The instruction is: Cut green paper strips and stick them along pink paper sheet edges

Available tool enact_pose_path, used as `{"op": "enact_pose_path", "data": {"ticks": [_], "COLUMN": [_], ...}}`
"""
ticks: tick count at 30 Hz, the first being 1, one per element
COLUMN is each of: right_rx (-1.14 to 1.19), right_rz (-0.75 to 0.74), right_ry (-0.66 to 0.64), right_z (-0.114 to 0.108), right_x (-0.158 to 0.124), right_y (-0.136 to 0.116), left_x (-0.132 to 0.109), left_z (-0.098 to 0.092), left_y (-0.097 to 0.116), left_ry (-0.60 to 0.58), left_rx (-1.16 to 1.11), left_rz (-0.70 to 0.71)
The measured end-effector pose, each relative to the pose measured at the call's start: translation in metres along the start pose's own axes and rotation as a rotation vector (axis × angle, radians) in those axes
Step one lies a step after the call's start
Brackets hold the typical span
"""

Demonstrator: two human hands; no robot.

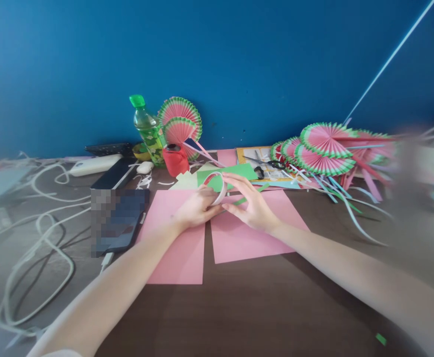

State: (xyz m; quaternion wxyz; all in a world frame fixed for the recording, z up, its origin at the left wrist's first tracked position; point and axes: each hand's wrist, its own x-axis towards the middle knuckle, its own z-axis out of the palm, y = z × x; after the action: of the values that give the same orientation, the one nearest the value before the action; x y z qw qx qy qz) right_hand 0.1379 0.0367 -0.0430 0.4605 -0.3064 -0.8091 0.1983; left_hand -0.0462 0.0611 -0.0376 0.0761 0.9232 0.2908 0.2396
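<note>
A roll of tape [222,194], white outside and reddish within, is held on edge above the pink paper sheets. My left hand [195,207] wraps its curled fingers round the roll's near left side. From the right, my right hand [253,206] has its fingertips at the top of the roll and its thumb low by its edge, in a loose pinch. Beneath the hands are a left pink sheet [177,253] and a right pink sheet [246,245]. A narrow green paper strip [263,188] shows partly behind my right fingers. Behind the roll is a green paper piece [244,172].
At the back stand a green-capped bottle [150,131], pleated paper fans [181,116] and a red roll [175,161]. More fans [326,153] pile up right of the scissors [272,163]. On the left are a phone [122,223], a black box [114,173] and white cables [45,238].
</note>
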Motion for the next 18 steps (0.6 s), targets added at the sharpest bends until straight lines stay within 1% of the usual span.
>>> {"op": "enact_pose_path", "data": {"ticks": [4, 8, 10, 13, 15, 18], "right_rx": [-0.003, 0.049, 0.07, 0.042, 0.025, 0.002], "right_rz": [0.025, 0.089, 0.145, 0.21, 0.201, 0.099], "right_ry": [0.011, 0.008, 0.014, 0.036, 0.049, 0.015], "right_z": [0.0, 0.001, 0.001, 0.002, 0.003, 0.003], "right_x": [-0.001, -0.001, 0.0, 0.001, 0.001, 0.001], "right_y": [0.003, 0.005, 0.007, 0.01, 0.012, 0.013], "left_x": [0.001, 0.001, 0.001, 0.0, 0.0, 0.0], "left_z": [0.001, -0.001, -0.002, -0.004, -0.004, -0.003], "left_y": [0.001, 0.003, 0.005, 0.007, 0.008, 0.007], "left_ry": [0.028, 0.033, 0.037, 0.055, 0.052, 0.043], "left_rx": [-0.038, -0.048, -0.036, -0.029, -0.043, -0.045], "left_rz": [-0.034, -0.051, -0.087, -0.16, -0.196, -0.189]}}
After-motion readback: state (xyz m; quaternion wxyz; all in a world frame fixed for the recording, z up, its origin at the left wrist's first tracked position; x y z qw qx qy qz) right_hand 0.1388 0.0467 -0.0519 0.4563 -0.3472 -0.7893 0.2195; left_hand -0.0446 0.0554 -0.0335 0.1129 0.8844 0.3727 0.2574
